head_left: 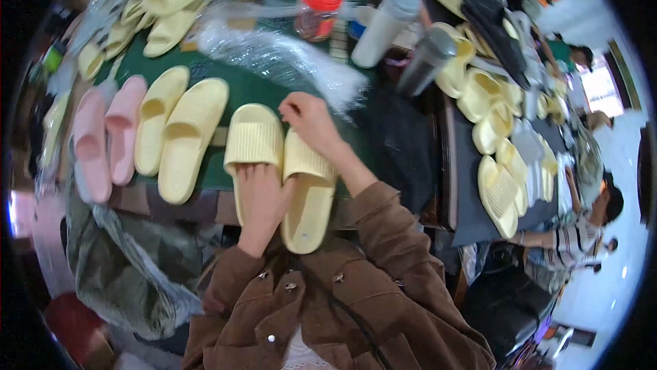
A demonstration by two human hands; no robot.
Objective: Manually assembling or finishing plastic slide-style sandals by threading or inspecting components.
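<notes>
A pair of pale yellow ribbed slippers lies in front of me, toes pointing away, over the near table edge. The fingers of my left hand (pixel 263 195) reach under the strap of the left slipper (pixel 254 136), where their tips are hidden. The left thumb lies against the opening of the right slipper (pixel 306 216). At the toe of that right slipper, my right hand (pixel 311 120) is closed with its fingers curled together. What it pinches, if anything, is too small to make out.
Left of my hands stand another yellow pair (pixel 192 139) and a pink pair (pixel 125 129). Crumpled clear plastic (pixel 280 59) lies beyond. A white bottle (pixel 387 28), a grey tumbler (pixel 428 61) and a red-lidded jar (pixel 319 13) stand behind. More slippers (pixel 498 189) fill the right-hand table, with people beside it.
</notes>
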